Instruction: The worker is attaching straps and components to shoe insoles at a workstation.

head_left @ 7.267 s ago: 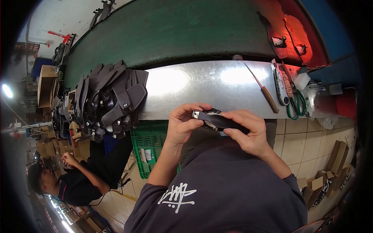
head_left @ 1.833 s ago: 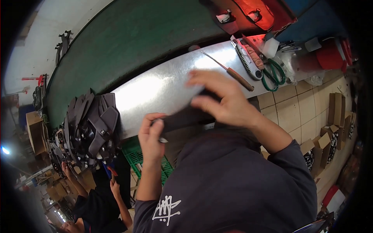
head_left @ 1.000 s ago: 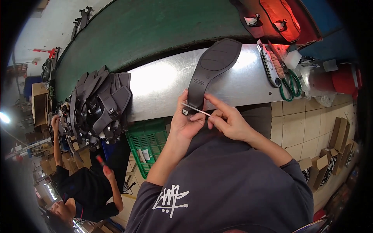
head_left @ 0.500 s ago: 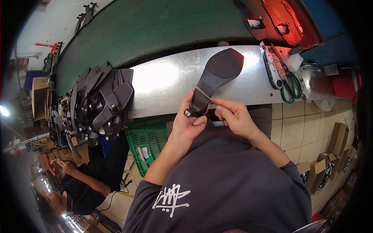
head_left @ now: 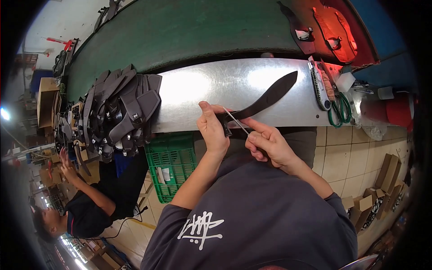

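Note:
My left hand (head_left: 212, 130) is closed round the narrow end of a dark curved strap-like piece (head_left: 270, 97), its thumb pointing up. The piece is turned edge-on, and its broad end reaches up to the right over the metal worktop. In my right hand (head_left: 272, 146) is a thin pale rod (head_left: 235, 120), gripped at its lower end. The rod slants across the piece close to my left fingers. My right index finger stretches to the piece's underside; whether it touches cannot be told.
A heap of similar dark pieces (head_left: 121, 108) lies left on the metal worktop (head_left: 189, 94). A utility knife (head_left: 318, 85) and green-handled scissors (head_left: 339, 110) lie right. Beyond runs a green belt (head_left: 193, 31) carrying pieces under red light. A green crate (head_left: 171, 157) stands below; a co-worker (head_left: 94, 202) is at left.
The strap piece has turned from showing its broad face to edge-on. My left thumb has come up, and the rod now shows more clearly across the piece. The co-worker's hands have shifted.

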Motion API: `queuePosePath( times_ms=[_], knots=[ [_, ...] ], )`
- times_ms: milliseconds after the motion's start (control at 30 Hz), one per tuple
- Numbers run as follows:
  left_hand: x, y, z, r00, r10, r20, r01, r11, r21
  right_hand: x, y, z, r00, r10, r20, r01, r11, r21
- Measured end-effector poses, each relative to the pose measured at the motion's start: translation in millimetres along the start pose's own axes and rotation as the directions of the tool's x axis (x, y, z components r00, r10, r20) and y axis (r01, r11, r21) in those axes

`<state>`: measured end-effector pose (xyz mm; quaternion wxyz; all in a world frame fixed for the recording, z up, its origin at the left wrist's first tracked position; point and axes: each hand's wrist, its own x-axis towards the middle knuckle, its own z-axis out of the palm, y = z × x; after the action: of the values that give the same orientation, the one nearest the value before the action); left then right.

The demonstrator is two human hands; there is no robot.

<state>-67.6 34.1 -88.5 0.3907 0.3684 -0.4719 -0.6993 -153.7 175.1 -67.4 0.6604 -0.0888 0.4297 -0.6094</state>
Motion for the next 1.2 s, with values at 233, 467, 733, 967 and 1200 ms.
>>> queuePosePath(
  times_ms=[233,467,733,967,1200],
  knots=[
    [3,7,-5,1.000,0.021,0.017,-0.021,1.000,-0.002,-1,-11,-7,0.989,-0.075,0.125,0.048,0.978,0.203],
    [-3,21,-6,0.996,-0.065,0.067,0.062,0.997,0.048,4,6,1,0.644,-0.736,0.208,0.460,0.155,-0.875],
    [2,22,-12,0.987,-0.130,0.095,0.135,0.989,-0.051,-7,4,14,0.692,-0.654,0.305,0.549,0.203,-0.811],
    [2,26,-1,0.681,-0.571,0.458,0.732,0.535,-0.421,-1,-3,9,0.604,-0.773,0.194,0.493,0.170,-0.853],
    [3,10,7,0.725,-0.597,0.344,0.669,0.489,-0.560,1,5,11,0.656,-0.743,0.137,0.361,0.149,-0.920]
  ],
)
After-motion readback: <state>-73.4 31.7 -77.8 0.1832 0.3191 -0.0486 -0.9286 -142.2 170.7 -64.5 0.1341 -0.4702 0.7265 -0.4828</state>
